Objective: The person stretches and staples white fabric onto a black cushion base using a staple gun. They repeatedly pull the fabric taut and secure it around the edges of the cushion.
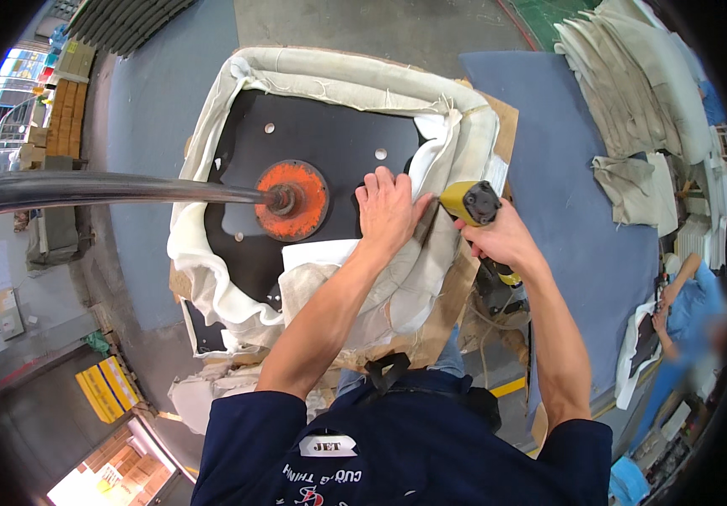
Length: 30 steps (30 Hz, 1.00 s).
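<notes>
In front of me an upholstered cushion, bottom up, has a black base board (338,126) ringed by beige fabric (346,78) and white padding (199,240). My left hand (387,207) lies on the board's right side, fingers stretched out, the thumb reaching toward the fabric edge. My right hand (502,236) grips a yellow and black staple gun (469,202). Its nose points left at the folded fabric, close by my left thumb; whether it touches is hard to tell. A round orange press plate (292,201) rests on the board, joined to a metal arm (119,187) from the left.
Under the cushion is a wooden board (505,135). Beige fabric covers (620,93) are piled at the upper right on a blue-grey surface (566,253). A co-worker in blue (692,304) handles a piece at far right. A hose (485,337) hangs below the gun.
</notes>
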Available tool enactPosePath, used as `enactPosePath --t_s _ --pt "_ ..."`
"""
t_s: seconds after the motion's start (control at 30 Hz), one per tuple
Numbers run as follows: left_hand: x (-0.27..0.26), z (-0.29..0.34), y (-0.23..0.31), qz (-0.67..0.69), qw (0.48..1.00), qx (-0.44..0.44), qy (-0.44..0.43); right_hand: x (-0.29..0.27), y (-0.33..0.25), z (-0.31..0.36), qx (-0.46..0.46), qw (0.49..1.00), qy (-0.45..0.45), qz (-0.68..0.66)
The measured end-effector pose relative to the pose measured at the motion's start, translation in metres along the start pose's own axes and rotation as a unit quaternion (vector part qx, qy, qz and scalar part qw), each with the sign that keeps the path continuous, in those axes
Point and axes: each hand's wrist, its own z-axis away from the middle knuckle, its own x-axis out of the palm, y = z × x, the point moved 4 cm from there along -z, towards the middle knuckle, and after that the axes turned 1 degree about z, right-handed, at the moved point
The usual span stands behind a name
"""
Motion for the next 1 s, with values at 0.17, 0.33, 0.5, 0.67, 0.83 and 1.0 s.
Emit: enactPosePath --t_s 0.17,0.33,0.5,0.67,0.83,1.0 --pt "0.006 0.008 -0.005 0.051 0.998 -0.003 0.040 0.002 -0.039 -0.012 -0.022 0.998 0.006 0.059" --pt "0.009 0.009 -0.008 0.074 0.994 -0.031 0.076 0.007 -0.045 -0.036 0.004 0.985 -0.056 0.163" --pt "0.010 0.013 -0.012 0.082 0.991 -0.069 0.076 0.017 -0.069 -0.027 0.002 0.985 -0.033 0.168" --pt "0.003 0.015 -0.013 0.090 0.990 -0.079 0.077 0.018 -0.063 -0.039 -0.008 0.977 -0.047 0.207" --pt "-0.034 0.053 0.008 0.040 0.998 0.040 0.021 0.013 -0.052 -0.053 -0.019 0.971 -0.057 0.232" --pt "-0.025 0.114 0.011 -0.065 0.985 0.130 -0.096 0.019 -0.056 -0.036 -0.040 0.980 -0.074 0.181"
